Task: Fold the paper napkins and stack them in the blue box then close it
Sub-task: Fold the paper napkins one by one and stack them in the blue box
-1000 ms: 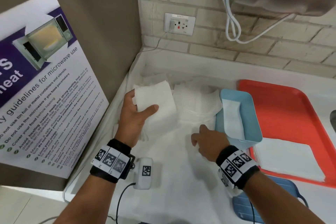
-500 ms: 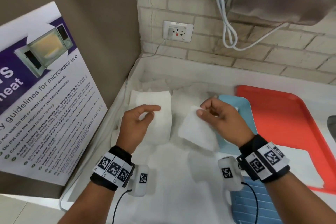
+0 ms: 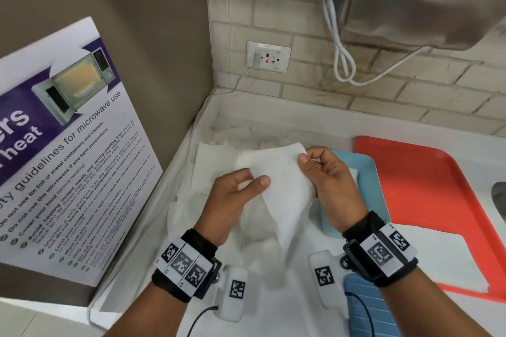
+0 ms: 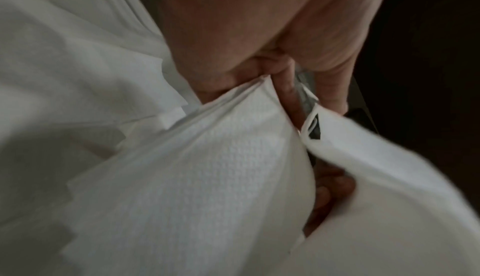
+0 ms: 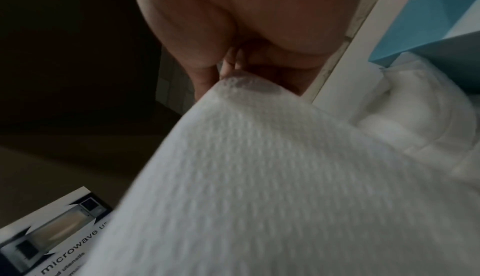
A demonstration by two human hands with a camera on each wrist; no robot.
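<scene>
Head: left hand (image 3: 235, 197) and right hand (image 3: 328, 180) each pinch one napkin (image 3: 282, 186), lifted above the worktop (image 3: 273, 309) — blue box (image 3: 367, 172) at 3 o'clock.
Left wrist: fingers (image 4: 288, 87) pinch a napkin edge.
Right wrist: fingertips (image 5: 228, 71) pinch a corner — box (image 5: 428, 13) at 1 o'clock.

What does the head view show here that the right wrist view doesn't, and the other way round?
Only the head view shows the left hand gripping the napkin's left edge, the red tray, the wall socket and the pile of loose napkins behind. Only the right wrist view shows the napkin's dimpled weave up close and the paper bunched under the right hand's fingertips. Both show the right hand pinching the napkin, the blue box and the microwave poster.
</scene>
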